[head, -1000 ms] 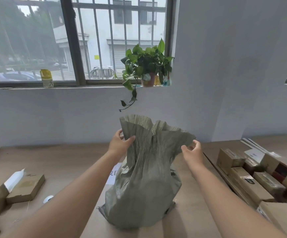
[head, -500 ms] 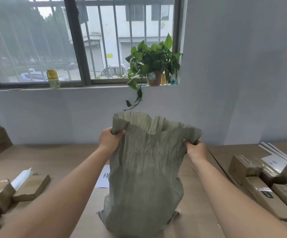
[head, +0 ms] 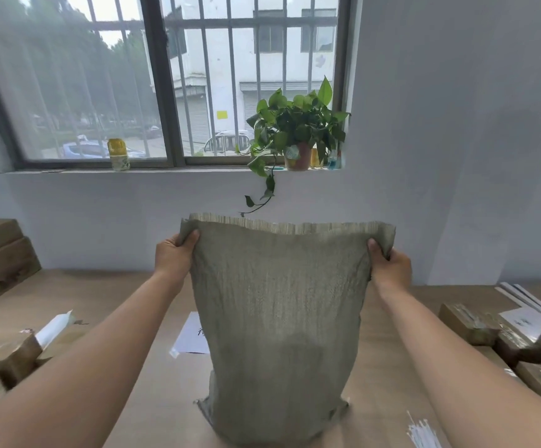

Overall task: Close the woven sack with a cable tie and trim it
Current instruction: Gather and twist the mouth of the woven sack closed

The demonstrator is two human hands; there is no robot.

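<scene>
Hands grip the woven sack (head: 278,321) at its top corners: left hand (head: 173,257) closed on the left corner, right hand (head: 390,266) closed on the right, mouth stretched flat, sack standing upright on the table (head: 152,399), white cable ties (head: 422,433) lying near its base

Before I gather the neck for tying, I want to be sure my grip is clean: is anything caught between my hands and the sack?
Nothing visible. The left hand and right hand each pinch a top corner of the woven sack directly, and its open mouth is stretched flat between them.
</scene>
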